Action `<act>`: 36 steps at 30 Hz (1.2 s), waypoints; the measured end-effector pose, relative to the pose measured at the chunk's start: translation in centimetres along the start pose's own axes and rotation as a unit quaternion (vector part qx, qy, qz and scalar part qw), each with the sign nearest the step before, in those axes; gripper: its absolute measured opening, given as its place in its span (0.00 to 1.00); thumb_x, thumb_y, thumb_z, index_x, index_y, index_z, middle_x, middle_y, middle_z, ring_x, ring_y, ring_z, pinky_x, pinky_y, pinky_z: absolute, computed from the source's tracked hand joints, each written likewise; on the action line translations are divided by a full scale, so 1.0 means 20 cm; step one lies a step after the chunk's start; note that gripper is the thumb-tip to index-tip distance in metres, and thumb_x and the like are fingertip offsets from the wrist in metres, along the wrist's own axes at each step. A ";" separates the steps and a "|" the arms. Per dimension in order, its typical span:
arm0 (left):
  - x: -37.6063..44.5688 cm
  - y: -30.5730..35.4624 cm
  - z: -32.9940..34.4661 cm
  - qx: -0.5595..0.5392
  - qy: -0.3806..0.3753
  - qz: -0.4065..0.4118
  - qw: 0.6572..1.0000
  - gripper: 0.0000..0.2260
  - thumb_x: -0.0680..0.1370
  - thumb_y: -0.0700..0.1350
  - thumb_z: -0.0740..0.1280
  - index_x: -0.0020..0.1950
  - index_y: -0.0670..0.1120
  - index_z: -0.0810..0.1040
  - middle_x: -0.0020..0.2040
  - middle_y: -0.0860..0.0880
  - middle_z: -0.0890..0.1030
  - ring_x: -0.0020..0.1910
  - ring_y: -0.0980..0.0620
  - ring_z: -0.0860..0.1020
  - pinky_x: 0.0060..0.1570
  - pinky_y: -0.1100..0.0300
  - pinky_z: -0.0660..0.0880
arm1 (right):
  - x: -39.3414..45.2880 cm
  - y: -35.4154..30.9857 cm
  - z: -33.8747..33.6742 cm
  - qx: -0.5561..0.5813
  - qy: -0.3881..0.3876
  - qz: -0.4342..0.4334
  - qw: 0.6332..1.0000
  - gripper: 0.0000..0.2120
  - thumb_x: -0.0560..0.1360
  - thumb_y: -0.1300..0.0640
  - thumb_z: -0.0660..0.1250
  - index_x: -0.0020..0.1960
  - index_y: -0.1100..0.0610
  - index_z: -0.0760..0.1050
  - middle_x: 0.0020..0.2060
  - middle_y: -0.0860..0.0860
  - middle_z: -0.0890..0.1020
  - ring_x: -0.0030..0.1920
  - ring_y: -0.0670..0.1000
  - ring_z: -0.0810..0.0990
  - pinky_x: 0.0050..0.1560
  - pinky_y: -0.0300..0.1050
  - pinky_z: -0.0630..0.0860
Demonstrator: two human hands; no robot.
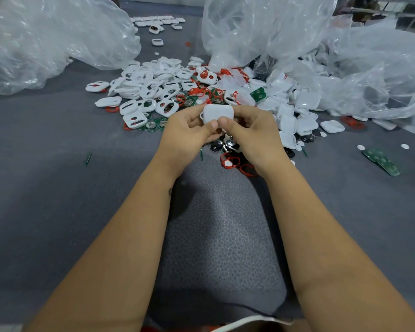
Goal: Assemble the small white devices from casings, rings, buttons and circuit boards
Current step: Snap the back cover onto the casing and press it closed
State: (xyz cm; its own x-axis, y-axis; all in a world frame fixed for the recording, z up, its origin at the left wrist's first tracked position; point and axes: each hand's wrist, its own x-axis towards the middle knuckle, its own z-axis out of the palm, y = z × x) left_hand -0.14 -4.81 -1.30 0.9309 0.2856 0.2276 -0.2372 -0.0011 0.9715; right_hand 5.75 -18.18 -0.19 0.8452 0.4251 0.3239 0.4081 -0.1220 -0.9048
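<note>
Grey mat point(58, 188) covers the whole bench. Big clear bags: one far left point(53, 37), one centre-right point(261, 27), one spilling down the right side point(381, 75). Between the bags, a pile of white frames point(144, 89) with two cutouts each, mixed with red rings point(206, 92) and green boards point(258, 94). Right of centre, a heap of solid white shells point(297, 116), partly under the right bag. Far back, a small row of more white parts point(158, 21), too small to tell what kind. Loose green board strip point(381, 161) on the mat at right, white buttons point(361, 147) near it. Both hands up over the near edge of the pile, holding one white casing point(218, 113) between them, off the mat. Left hand point(189, 133) curled round its left end, thumb on the near face. Right hand point(247, 130) grips the right end, thumb tip touching the left thumb. Dark round parts point(225, 144) and more red rings on the mat directly under the hands.
</note>
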 end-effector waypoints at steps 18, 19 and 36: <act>0.00 0.00 -0.01 -0.018 0.009 0.057 0.998 0.13 0.76 0.33 0.69 0.56 0.48 0.81 0.43 0.51 0.85 0.42 0.55 0.83 0.43 0.65 0.78 | 0.00 -0.02 0.00 0.089 0.011 -0.033 0.995 0.06 0.78 0.61 0.67 0.52 0.57 0.81 0.43 0.54 0.83 0.37 0.48 0.79 0.39 0.42 0.76; 0.00 0.00 -0.01 -0.009 0.016 0.052 0.999 0.12 0.76 0.35 0.70 0.56 0.49 0.81 0.41 0.52 0.85 0.39 0.55 0.82 0.40 0.65 0.78 | 0.00 -0.02 0.00 0.084 0.017 -0.031 0.996 0.06 0.78 0.61 0.66 0.52 0.57 0.81 0.42 0.54 0.83 0.36 0.48 0.79 0.38 0.42 0.76; 0.02 -0.03 -0.03 0.015 0.037 0.097 0.995 0.05 0.78 0.38 0.67 0.45 0.45 0.81 0.38 0.57 0.81 0.39 0.60 0.77 0.44 0.66 0.74 | -0.02 -0.03 0.04 0.035 0.071 -0.027 0.996 0.06 0.77 0.58 0.69 0.44 0.51 0.84 0.24 0.44 0.78 0.24 0.44 0.74 0.28 0.35 0.69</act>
State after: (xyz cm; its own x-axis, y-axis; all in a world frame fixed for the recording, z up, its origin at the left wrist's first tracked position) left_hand 0.15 -4.23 -1.76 0.8458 0.3464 0.4057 -0.4005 -0.0902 0.9119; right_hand 4.93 -17.54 -0.09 0.8651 0.2970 0.4042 0.4336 -0.0376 -0.9003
